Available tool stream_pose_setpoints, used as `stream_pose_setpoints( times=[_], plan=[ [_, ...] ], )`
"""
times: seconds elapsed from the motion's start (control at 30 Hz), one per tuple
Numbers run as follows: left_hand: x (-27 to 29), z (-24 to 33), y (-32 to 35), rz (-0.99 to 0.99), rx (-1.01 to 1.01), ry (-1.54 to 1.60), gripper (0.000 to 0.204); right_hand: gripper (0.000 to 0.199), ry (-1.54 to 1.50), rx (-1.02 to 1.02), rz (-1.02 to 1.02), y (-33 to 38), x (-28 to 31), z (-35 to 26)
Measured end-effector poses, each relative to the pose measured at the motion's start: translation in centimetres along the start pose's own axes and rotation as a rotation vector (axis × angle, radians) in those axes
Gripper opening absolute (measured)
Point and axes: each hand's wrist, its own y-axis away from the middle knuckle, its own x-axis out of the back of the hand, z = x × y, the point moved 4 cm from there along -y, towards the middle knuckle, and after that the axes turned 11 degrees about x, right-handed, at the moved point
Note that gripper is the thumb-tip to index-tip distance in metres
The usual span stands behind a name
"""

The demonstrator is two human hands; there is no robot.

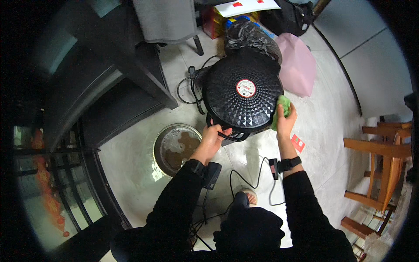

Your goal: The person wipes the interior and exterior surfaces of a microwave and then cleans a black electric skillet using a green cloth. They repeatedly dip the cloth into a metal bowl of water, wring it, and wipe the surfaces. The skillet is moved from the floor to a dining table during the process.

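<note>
A round black electric pan (231,107) with a faceted, diamond-patterned surface and a round red-and-white label faces up in front of me. My left hand (211,142) is closed round the black handle (233,138) on its near side. At the pan's right edge my right hand (286,121) presses a green cloth (283,106) against the rim, fingers wrapped over it. Close by my left hand, a metal basin (156,150) of cloudy, sudsy water stands on the floor. What supports the pan is mostly hidden beneath it.
Behind the pan lie a black plastic bag (248,37) and a pink bag (299,65). A power cord (180,94) loops at its left. Black cables trail below my arms. A red card (298,143) lies near my right wrist. Wooden chair parts (379,150) stand at the right, dark furniture (126,105) at the left.
</note>
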Motion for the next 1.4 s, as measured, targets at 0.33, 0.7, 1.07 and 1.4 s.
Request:
stream_pose_setpoints(
  times=[0.33, 0.7, 1.07, 1.4],
  plan=[
    [-2.9, 3.1, 7.1, -0.084, 0.004, -0.073, 0.055, 0.06, -0.978, -0.745, -0.26, 3.3, 3.5, -2.1],
    [-7.3, 7.1, 19.6, -0.064, 0.138, -0.002, 0.06, 0.062, -0.777, -0.731, -0.311, 0.0, 13.5, -13.3],
    [-14.4, 13.0, 30.9, 0.069, 0.333, -0.055, 0.073, 0.046, -0.752, -0.738, -0.47, -17.9, 15.5, -19.6],
    [-20.2, 15.8, 36.3, 0.288, 0.346, 0.036, 0.079, 0.031, -0.684, -0.68, 0.279, -30.6, 17.1, -12.3]
  ],
)
